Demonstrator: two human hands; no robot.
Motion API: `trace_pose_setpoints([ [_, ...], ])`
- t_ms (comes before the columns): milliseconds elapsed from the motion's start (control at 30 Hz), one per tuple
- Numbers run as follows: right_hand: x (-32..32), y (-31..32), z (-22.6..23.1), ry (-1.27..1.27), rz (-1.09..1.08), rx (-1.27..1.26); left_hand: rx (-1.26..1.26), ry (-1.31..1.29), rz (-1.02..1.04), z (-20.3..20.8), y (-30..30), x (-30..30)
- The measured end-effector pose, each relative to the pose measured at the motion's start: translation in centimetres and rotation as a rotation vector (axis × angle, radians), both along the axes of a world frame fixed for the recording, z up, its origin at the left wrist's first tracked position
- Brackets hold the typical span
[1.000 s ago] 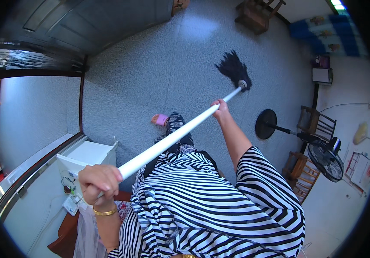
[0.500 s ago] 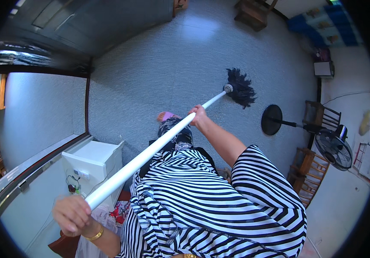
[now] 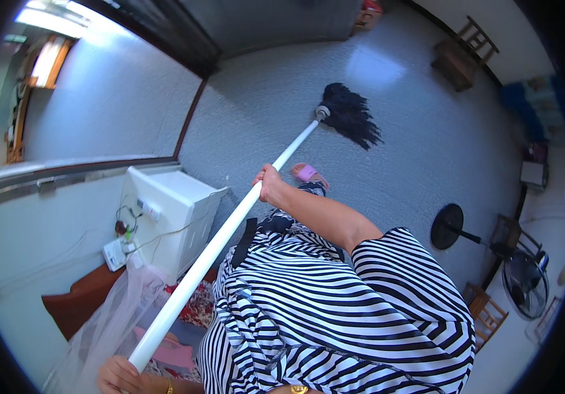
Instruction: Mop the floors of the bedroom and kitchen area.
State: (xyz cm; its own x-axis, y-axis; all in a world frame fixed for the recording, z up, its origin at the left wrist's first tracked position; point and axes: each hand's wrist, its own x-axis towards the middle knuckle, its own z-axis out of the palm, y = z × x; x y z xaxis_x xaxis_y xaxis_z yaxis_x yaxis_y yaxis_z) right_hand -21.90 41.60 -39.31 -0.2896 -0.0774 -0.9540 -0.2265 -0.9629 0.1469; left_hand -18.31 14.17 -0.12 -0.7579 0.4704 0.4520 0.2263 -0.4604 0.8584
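A mop with a long white pole slants up from the lower left to the middle of the view. Its dark, stringy head lies spread on the grey floor, beyond my pink-sandalled foot. Around the top end of the pole, at the lower left, my left hand is closed. My right hand grips the pole farther down, about midway, with its fingers wrapped round.
A white cabinet stands left of the pole, with cables and a power strip beside it. A black standing fan is at right. One wooden chair stands at the far right. A dark door frame edges the left.
The mop head has swung left and slightly farther away, its strands trailing right. Both hands moved with the pole, my right one leftward, my left one lower. The whole view has turned.
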Motion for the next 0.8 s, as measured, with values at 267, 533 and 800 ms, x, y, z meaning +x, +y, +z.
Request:
trace_pose_setpoints([
  [267,-7.9,-8.2,1.7,0.239,0.194,-0.114,-0.173,0.344,0.01,4.2,1.1,4.0],
  [533,-13.4,-15.7,3.1,0.383,0.28,-0.22,-0.363,0.587,-0.189,6.7,5.7,3.7],
  [800,-12.0,-19.9,4.0,0.241,0.552,-0.241,-0.619,0.817,0.093,9.6,6.6,3.5],
])
